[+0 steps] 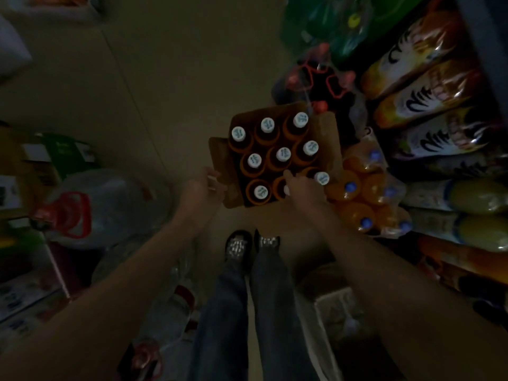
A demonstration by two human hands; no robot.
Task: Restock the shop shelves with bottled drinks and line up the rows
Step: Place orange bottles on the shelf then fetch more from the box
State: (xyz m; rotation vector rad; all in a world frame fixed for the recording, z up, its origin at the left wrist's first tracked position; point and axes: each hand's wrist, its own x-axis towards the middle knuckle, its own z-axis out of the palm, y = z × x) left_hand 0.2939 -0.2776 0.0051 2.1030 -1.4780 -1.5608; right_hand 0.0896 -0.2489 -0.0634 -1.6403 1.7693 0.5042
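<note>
Open cardboard case (328,138) of bottled drinks sits on the floor (170,78) at frame centre, flaps folded out, white caps up in a three-by-three grid; top-left bottle (238,133) and its neighbours are untouched and upright. Right hand (301,187) is down in the case at its 5 o'clock corner, over the bottom-middle slot; its fingers hide that bottle's cap, so probably wrapping the neck to lift it, but I cannot tell whether the grip has closed. Corner bottle (322,178) sits just beside that hand at its 2 o'clock, cap clear. Left hand (204,185) is at the case's 8 o'clock, fingers curled round the left flap (220,158), likely pinning it back and steadying the box so the pull doesn't drag it. Shrink-wrapped pack of orange drinks (365,199) lies against the case at 4 o'clock, blue caps up. Dark soda bottles (319,78) with red handles stand at 12 o'clock. Shelves (439,111) run down the 3 o'clock side with snack bags, so the case is parked near the restock target. Big water jug (107,204) with a red handle at 9 o'clock. Person's shoes (238,244) at 6 o'clock. Lighting is dim, finger detail poor.
</note>
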